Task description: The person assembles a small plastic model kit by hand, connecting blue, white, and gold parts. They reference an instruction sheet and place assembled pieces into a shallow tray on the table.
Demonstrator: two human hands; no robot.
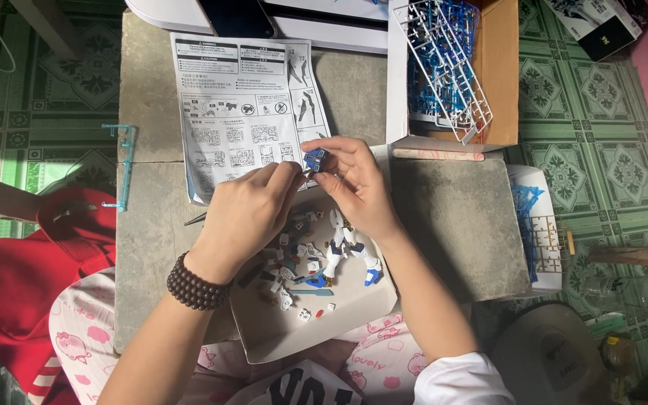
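Both hands up over the tray, pinching one small blue part between them.

Around them: instruction sheet (245,112) flat on the grey table (451,225) just past the hands; open cardboard box (500,75) at the far right with white and blue runner frames (444,60) stacked in it; more blue runners (534,225) hanging off the right edge; teal sprue (123,165) on the left edge. Shallow tray (339,315) below the hands holds loose white bits and a half-built white-and-blue figure (343,255), partly hidden by both wrists. Small blue part (314,158) sits above the tray's far edge, at the sheet's lower right corner. Right hand (354,184) grips it from the right with thumb and fingertips; left hand (253,214), bead bracelet (196,283) on the wrist, closes on it from the left with fingertips touching, though exact contact is unclear. Part is blocky, dark blue, with a lighter spot.
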